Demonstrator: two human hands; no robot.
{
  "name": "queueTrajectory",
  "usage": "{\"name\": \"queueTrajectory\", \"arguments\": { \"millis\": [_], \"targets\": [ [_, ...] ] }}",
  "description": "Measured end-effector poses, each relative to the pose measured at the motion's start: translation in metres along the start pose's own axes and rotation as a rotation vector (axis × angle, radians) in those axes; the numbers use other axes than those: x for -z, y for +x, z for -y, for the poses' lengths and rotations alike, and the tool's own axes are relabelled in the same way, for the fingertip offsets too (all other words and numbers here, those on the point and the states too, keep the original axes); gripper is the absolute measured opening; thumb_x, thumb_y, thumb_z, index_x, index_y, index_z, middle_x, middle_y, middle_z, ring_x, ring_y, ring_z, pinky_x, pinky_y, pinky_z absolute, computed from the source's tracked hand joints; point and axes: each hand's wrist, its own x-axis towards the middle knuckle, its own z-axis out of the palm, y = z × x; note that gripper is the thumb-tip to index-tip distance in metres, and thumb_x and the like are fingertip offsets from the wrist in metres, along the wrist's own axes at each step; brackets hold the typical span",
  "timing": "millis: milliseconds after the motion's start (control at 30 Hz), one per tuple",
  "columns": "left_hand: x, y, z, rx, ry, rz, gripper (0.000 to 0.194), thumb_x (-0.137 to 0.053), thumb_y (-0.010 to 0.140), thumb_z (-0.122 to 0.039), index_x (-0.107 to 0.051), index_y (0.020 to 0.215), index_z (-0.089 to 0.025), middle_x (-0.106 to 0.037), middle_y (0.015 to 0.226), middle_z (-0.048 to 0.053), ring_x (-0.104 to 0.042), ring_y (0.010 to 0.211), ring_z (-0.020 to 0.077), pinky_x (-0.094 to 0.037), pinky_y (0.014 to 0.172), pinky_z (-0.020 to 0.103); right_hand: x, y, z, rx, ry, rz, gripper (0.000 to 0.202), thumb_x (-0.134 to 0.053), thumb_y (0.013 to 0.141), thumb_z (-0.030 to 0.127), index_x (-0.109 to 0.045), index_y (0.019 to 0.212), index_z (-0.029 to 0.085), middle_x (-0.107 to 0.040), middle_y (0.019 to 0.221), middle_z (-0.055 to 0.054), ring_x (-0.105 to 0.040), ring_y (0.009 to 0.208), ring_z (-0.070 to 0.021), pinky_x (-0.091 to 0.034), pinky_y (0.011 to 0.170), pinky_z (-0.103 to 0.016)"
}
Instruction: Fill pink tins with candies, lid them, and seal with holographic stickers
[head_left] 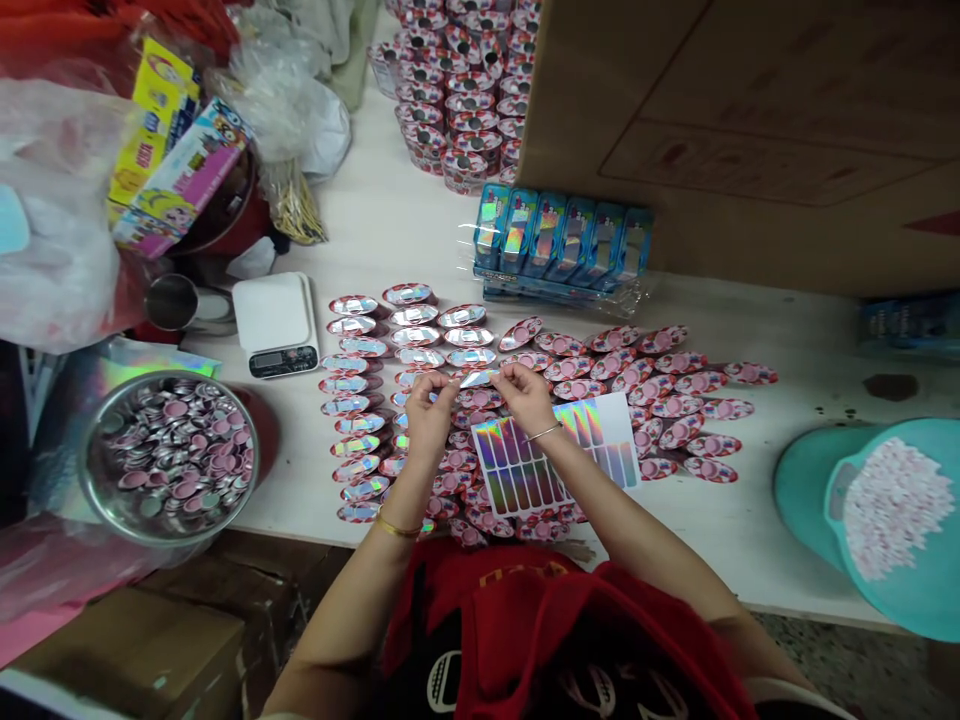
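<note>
Between my left hand (430, 410) and my right hand (527, 395) stretches a shiny holographic sticker (478, 379), pinched at its two ends. It lies over the top of one of the small oval red-and-pink containers, apparently touching it. Beneath my right wrist is a white sheet of holographic stickers (517, 470), resting on more containers. To the left, oval containers (356, 423) stand in columns with silvery tops. On the right, similar containers (679, 405) show a pink round piece on top and no silver strip.
A metal bowl (94, 470) of small pink-and-silver caps and a white scale (271, 310) stand left. Packed blue boxes (559, 235) lie behind, beside a large cardboard box (750, 130). A turquoise bucket (802, 490) holding small whitish pieces stands right. More containers (457, 100) are stacked at the back.
</note>
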Motion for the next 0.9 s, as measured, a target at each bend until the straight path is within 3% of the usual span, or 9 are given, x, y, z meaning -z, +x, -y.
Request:
{"name": "queueTrajectory", "arguments": {
  "millis": [167, 267, 433, 533, 633, 667, 733, 833, 900],
  "targets": [
    [-0.008, 0.009, 0.018, -0.099, 0.268, -0.054, 0.015, -0.065, 0.076, -0.026, -0.058, 0.065, -0.019, -0.055, 0.08, 0.001, -0.053, 0.086, 0.0176, -0.041, 0.085, 0.034, -0.002, 0.002, -0.004, 0.246, -0.583, -0.136, 0.021, -0.052, 0.085, 0.028, -0.052, 0.065, 0.021, -0.055, 0.07, -0.003, -0.049, 0.074, -0.0183, -0.035, 0.072, -0.031],
    [-0.012, 0.01, 0.024, -0.117, 0.448, -0.069, 0.012, -0.064, 0.077, -0.026, -0.061, 0.068, -0.019, -0.057, 0.087, 0.003, -0.052, 0.093, 0.0214, -0.037, 0.092, 0.041, -0.004, 0.003, -0.008, 0.298, -0.811, -0.149, 0.019, -0.049, 0.088, 0.026, -0.059, 0.073, 0.02, -0.061, 0.081, -0.006, -0.051, 0.086, -0.0219, -0.032, 0.081, -0.035],
    [-0.018, 0.007, 0.027, -0.128, 0.655, -0.045, 0.008, -0.062, 0.08, -0.027, -0.063, 0.076, -0.02, -0.058, 0.1, 0.007, -0.051, 0.103, 0.0272, -0.035, 0.092, 0.044, -0.008, 0.006, -0.012, 0.316, -0.948, -0.125, 0.021, -0.045, 0.091, 0.026, -0.063, 0.085, 0.018, -0.065, 0.092, -0.01, -0.051, 0.093, -0.0251, -0.031, 0.085, -0.037],
    [-0.017, 0.008, 0.024, -0.129, 0.741, -0.04, 0.011, -0.062, 0.08, -0.03, -0.062, 0.085, -0.02, -0.057, 0.108, 0.009, -0.05, 0.107, 0.0298, -0.035, 0.091, 0.045, -0.01, 0.009, -0.014, 0.305, -0.931, -0.132, 0.028, -0.045, 0.089, 0.023, -0.059, 0.112, 0.015, -0.065, 0.105, -0.013, -0.052, 0.098, -0.0271, -0.032, 0.088, -0.039],
    [-0.016, 0.008, 0.016, -0.142, 0.74, -0.088, 0.028, -0.062, 0.081, -0.031, -0.057, 0.106, -0.018, -0.057, 0.115, 0.013, -0.048, 0.113, 0.0322, -0.035, 0.093, 0.046, -0.004, 0.008, -0.011, 0.361, -0.864, -0.113, 0.042, -0.041, 0.089, 0.02, -0.049, 0.13, 0.013, -0.062, 0.116, -0.014, -0.052, 0.104, -0.0271, -0.035, 0.091, -0.04],
    [-0.017, 0.006, 0.013, -0.173, 0.706, -0.064, 0.031, -0.059, 0.083, -0.03, -0.055, 0.111, -0.018, -0.057, 0.115, 0.013, -0.049, 0.113, 0.0312, -0.035, 0.093, 0.045, 0.002, 0.007, -0.009, 0.395, -0.835, -0.118, 0.041, -0.041, 0.09, 0.021, -0.049, 0.13, 0.014, -0.061, 0.117, -0.014, -0.051, 0.107, -0.0265, -0.036, 0.093, -0.039],
    [-0.026, -0.002, 0.005, -0.286, 0.607, 0.101, 0.031, -0.053, 0.089, -0.031, -0.053, 0.116, -0.018, -0.061, 0.114, 0.012, -0.053, 0.11, 0.0273, -0.036, 0.093, 0.042, 0.023, 0.001, -0.005, 0.459, -0.777, -0.178, 0.039, -0.043, 0.092, 0.031, -0.052, 0.127, 0.016, -0.058, 0.12, -0.013, -0.05, 0.112, -0.0255, -0.037, 0.097, -0.039],
    [-0.051, -0.025, -0.007, -0.468, 0.54, 0.439, 0.04, -0.053, 0.09, -0.037, -0.05, 0.126, -0.018, -0.063, 0.117, 0.011, -0.057, 0.109, 0.025, -0.037, 0.092, 0.038, 0.071, -0.015, -0.001, 0.47, -0.755, -0.362, 0.049, -0.049, 0.09, 0.048, -0.051, 0.129, 0.019, -0.05, 0.13, -0.015, -0.044, 0.123, -0.0266, -0.035, 0.103, -0.044],
    [-0.068, -0.041, -0.013, -0.522, 0.593, 0.572, 0.044, -0.055, 0.09, -0.038, -0.05, 0.128, -0.018, -0.065, 0.117, 0.012, -0.058, 0.108, 0.0263, -0.036, 0.09, 0.039, 0.109, -0.028, -0.002, 0.414, -0.782, -0.46, 0.059, -0.053, 0.086, 0.056, -0.049, 0.132, 0.019, -0.044, 0.138, -0.016, -0.037, 0.131, -0.0294, -0.03, 0.107, -0.049]
  ]
}}
